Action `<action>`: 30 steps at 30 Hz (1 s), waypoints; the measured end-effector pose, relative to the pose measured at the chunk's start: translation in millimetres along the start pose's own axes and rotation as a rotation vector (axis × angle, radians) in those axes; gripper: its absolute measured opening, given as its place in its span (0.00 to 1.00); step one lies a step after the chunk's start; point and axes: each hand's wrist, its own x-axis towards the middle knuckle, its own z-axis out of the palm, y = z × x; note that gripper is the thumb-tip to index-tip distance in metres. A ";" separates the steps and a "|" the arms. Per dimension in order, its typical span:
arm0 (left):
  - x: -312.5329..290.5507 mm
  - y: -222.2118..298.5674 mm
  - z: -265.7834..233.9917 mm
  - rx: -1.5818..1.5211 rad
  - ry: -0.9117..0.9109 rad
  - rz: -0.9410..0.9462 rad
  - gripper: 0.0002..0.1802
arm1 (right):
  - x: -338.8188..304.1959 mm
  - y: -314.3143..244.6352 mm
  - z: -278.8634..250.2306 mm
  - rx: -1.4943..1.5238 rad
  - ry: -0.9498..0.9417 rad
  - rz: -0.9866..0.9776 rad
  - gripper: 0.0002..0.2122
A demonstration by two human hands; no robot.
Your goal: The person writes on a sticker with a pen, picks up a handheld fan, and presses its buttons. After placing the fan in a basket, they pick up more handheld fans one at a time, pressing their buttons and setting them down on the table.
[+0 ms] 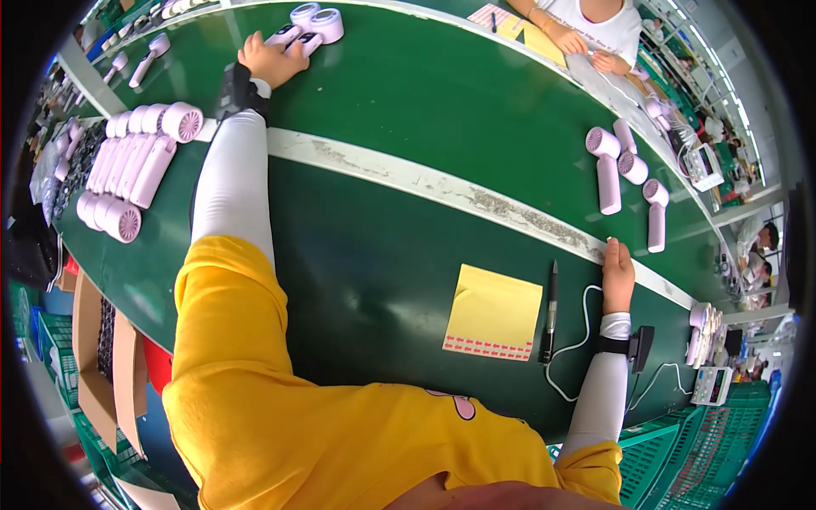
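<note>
At the far left, my left hand (272, 61) reaches across the green belt and grips the handle ends of two lilac handheld fans (325, 25), which lie side by side. Its thumb and fingers lie around the handles; the palm side is hidden. My right hand (619, 274) is closed near the white rail at the right, with a white cable (586, 327) running into it. A small pale tip shows at its fingertips. From that hand the cable loops down past a pen (552, 310) and a yellow sticky-note pad (493, 313) on the green table.
Several lilac fans (136, 166) stand in rows at left. More fans (608, 174) lie on the belt at right. A white rail (425, 183) divides belt and table. A small meter box (712, 385) sits near green crates (722, 433). Opposite, another person's hands (586, 51) work.
</note>
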 end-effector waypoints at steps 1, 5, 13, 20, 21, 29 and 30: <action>5.1 2.8 -7.1 -0.008 0.005 -0.002 0.30 | -1.4 -0.2 1.6 0.019 -0.001 0.014 0.18; 16.0 11.8 -34.2 -0.436 -0.721 -0.133 0.29 | -1.9 4.2 -0.7 0.083 0.012 0.037 0.16; -41.0 65.3 -66.4 -0.216 -0.246 -0.272 0.23 | -8.6 -11.2 -16.4 0.381 0.041 0.075 0.11; -97.5 117.4 -215.6 -0.761 -0.007 0.135 0.11 | -99.8 -111.0 -32.5 0.358 -0.098 -0.364 0.13; -107.4 128.9 -244.9 -0.865 -0.033 0.165 0.11 | -114.3 -113.0 -17.3 0.376 -0.097 -0.495 0.14; -182.6 175.5 -358.0 -1.193 -0.054 0.370 0.08 | -161.5 -132.8 -11.7 0.758 -0.473 -0.458 0.17; -187.5 177.9 -359.7 -1.215 -0.053 0.348 0.08 | -162.7 -131.0 -12.6 0.909 -0.494 -0.466 0.18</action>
